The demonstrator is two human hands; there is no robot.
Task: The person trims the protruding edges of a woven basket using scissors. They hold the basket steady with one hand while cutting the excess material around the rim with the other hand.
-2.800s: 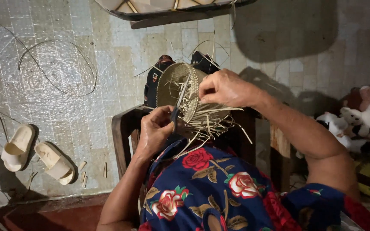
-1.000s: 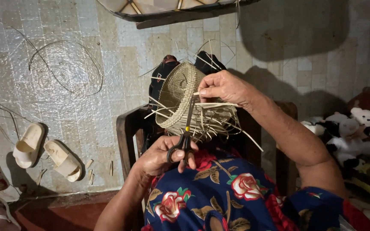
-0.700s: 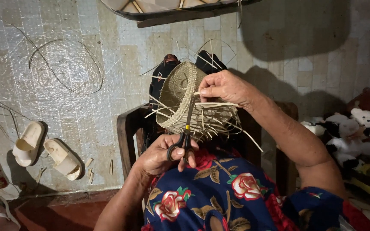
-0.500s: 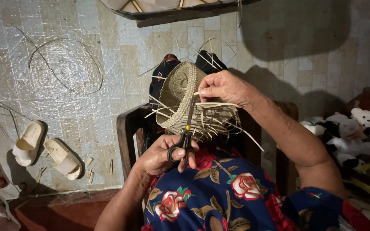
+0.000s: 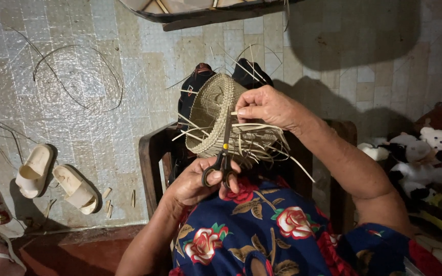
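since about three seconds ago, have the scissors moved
Yes. The scissors in the left hand now point up along the woven basket, over the chair's seat; earlier they were barely visible, tucked low under the basket.

Left hand (image 5: 193, 184) working scissors (image 5: 222, 161), right hand (image 5: 269, 107) seemingly pinching basket (image 5: 218, 120) strands

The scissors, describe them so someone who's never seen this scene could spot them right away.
Start at the half-woven straw basket held over the flowered dress. Just below it, the left hand grips the scissors, blades pointing up across the basket's loose strands beside the right hand. They are the only dark metal thing there, with black loops and a yellow pivot.
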